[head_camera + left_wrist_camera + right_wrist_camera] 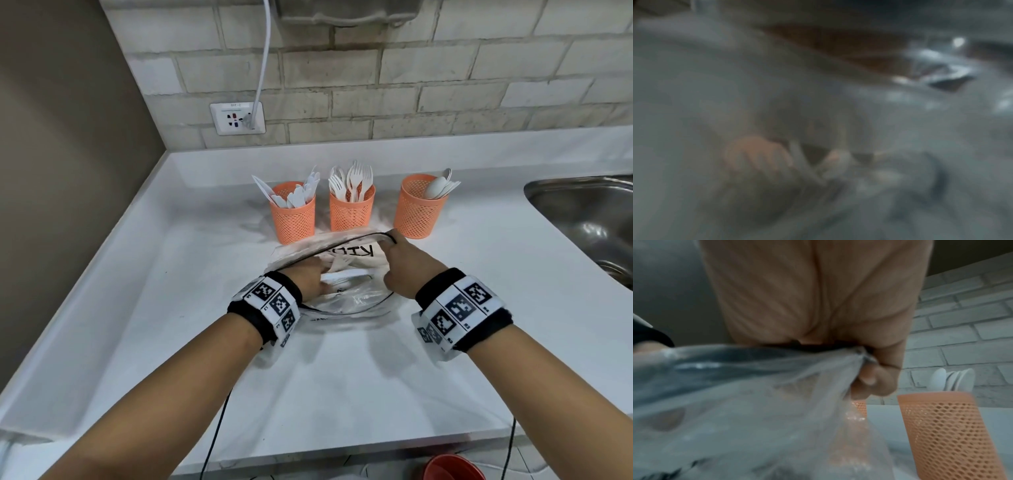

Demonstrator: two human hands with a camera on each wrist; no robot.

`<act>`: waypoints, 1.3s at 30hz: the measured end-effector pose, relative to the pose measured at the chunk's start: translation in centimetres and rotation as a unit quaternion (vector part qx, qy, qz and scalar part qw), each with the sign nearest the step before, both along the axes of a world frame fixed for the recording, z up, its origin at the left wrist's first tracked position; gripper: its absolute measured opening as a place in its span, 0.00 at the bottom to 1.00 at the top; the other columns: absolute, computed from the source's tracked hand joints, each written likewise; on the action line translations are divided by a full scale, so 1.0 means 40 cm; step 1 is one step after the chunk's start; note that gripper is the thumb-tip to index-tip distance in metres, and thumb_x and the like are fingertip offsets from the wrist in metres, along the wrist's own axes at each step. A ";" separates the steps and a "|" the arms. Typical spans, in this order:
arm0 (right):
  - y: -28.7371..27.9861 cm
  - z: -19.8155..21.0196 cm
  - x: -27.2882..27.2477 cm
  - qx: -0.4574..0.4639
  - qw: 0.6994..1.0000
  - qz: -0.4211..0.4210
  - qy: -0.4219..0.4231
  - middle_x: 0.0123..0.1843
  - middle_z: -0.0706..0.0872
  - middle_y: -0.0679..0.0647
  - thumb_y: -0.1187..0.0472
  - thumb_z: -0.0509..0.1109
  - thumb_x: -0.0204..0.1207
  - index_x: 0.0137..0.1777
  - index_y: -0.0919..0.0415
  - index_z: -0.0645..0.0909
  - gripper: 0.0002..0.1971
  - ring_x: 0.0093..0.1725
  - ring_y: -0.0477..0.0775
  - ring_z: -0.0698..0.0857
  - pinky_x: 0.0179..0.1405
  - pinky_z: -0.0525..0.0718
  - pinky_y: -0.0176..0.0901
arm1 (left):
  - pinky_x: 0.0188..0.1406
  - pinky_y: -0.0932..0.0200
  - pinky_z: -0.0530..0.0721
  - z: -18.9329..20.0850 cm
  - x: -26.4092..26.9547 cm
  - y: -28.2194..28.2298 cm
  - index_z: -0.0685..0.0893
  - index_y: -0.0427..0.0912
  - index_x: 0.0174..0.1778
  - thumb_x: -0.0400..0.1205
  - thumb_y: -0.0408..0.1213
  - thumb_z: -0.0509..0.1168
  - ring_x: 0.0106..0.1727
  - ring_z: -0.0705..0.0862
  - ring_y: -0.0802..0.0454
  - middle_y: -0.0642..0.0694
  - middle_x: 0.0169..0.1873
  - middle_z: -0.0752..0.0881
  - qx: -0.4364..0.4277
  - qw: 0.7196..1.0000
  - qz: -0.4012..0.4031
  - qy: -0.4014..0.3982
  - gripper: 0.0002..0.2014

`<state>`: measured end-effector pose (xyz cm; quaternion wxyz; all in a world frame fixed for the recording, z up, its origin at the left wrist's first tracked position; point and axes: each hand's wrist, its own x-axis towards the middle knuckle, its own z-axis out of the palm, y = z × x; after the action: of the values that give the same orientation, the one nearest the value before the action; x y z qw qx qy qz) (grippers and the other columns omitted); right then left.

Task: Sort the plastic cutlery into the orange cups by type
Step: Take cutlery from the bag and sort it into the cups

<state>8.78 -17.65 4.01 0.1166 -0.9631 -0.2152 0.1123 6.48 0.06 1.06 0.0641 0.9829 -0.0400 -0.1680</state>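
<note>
Countertop [137, 274]: bag [359, 301] lettered "KID"

We are looking at three orange cups [351, 212] with a fine mesh pattern, standing on a white counter [137, 308] and holding white plastic cutlery [352, 181]. Just in front of the cups, a clear plastic bag [346, 294] is showing a black rim and black lettering. Behind the cups, pale grey brick is patterning the wall [445, 68]. Black wristbands [459, 311] are carrying white panels of black-and-white square codes. Right of the cups, a steel-grey sink [589, 219] is gleaming.
</note>
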 end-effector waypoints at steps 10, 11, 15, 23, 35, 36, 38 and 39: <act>0.018 0.000 -0.008 0.001 1.000 0.002 -0.022 0.69 0.66 0.61 0.77 0.61 0.69 0.69 0.70 0.68 0.26 0.50 0.66 0.80 0.45 0.79 0.51 | 0.64 0.57 0.74 0.043 -0.003 0.029 0.70 0.57 0.76 0.85 0.36 0.54 0.68 0.78 0.45 0.46 0.68 0.80 0.025 0.993 -0.080 0.082 0.23; 0.019 0.000 -0.008 0.003 1.000 0.004 -0.023 0.69 0.66 0.61 0.77 0.61 0.69 0.69 0.70 0.68 0.26 0.51 0.67 0.81 0.46 0.79 0.51 | 0.60 0.57 0.75 0.047 -0.003 0.032 0.72 0.56 0.74 0.84 0.33 0.54 0.65 0.79 0.45 0.46 0.66 0.82 0.027 0.992 -0.075 0.093 0.23; 0.025 -0.004 -0.006 0.008 1.000 0.005 -0.021 0.69 0.66 0.61 0.77 0.61 0.68 0.69 0.69 0.68 0.26 0.52 0.67 0.81 0.48 0.80 0.53 | 0.62 0.58 0.76 0.046 0.006 0.036 0.75 0.48 0.72 0.83 0.33 0.56 0.66 0.79 0.44 0.46 0.67 0.81 0.008 0.997 -0.035 0.061 0.20; 0.048 -0.007 -0.013 -0.006 1.000 0.017 -0.013 0.69 0.65 0.60 0.77 0.60 0.68 0.68 0.68 0.70 0.26 0.52 0.66 0.80 0.44 0.78 0.49 | 0.68 0.54 0.73 -0.016 0.024 0.036 0.73 0.38 0.72 0.84 0.50 0.57 0.70 0.76 0.43 0.39 0.69 0.78 0.034 0.993 0.106 0.044 0.25; 0.067 -0.011 -0.010 -0.013 1.000 0.023 -0.008 0.67 0.66 0.60 0.77 0.61 0.68 0.67 0.67 0.70 0.25 0.51 0.66 0.81 0.43 0.78 0.49 | 0.66 0.56 0.75 0.008 0.017 0.071 0.70 0.38 0.75 0.81 0.44 0.64 0.71 0.76 0.45 0.41 0.71 0.76 0.047 0.993 0.089 0.062 0.27; 0.067 -0.011 -0.009 -0.015 1.000 0.023 -0.009 0.67 0.66 0.60 0.77 0.61 0.68 0.68 0.67 0.70 0.26 0.51 0.66 0.81 0.43 0.79 0.49 | 0.66 0.56 0.75 0.009 0.017 0.073 0.72 0.38 0.74 0.81 0.43 0.64 0.70 0.77 0.44 0.40 0.70 0.77 0.039 0.993 0.089 0.060 0.25; 0.069 -0.012 -0.009 -0.018 0.999 0.024 -0.009 0.67 0.66 0.60 0.76 0.61 0.68 0.68 0.67 0.70 0.25 0.51 0.65 0.82 0.44 0.80 0.51 | 0.64 0.56 0.75 0.014 0.018 0.076 0.74 0.37 0.71 0.83 0.39 0.62 0.68 0.78 0.43 0.39 0.68 0.79 0.002 0.993 0.099 0.060 0.21; 0.070 -0.012 -0.008 -0.019 0.999 0.025 -0.010 0.67 0.66 0.60 0.76 0.61 0.68 0.68 0.67 0.70 0.25 0.51 0.65 0.82 0.45 0.81 0.51 | 0.64 0.56 0.75 0.018 0.016 0.077 0.75 0.37 0.70 0.84 0.38 0.61 0.67 0.78 0.43 0.39 0.67 0.80 -0.013 0.993 0.100 0.057 0.19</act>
<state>8.46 -14.84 3.51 0.0938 -0.9605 -0.2380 0.1098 7.13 3.13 1.78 0.0952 0.9698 0.0600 -0.2162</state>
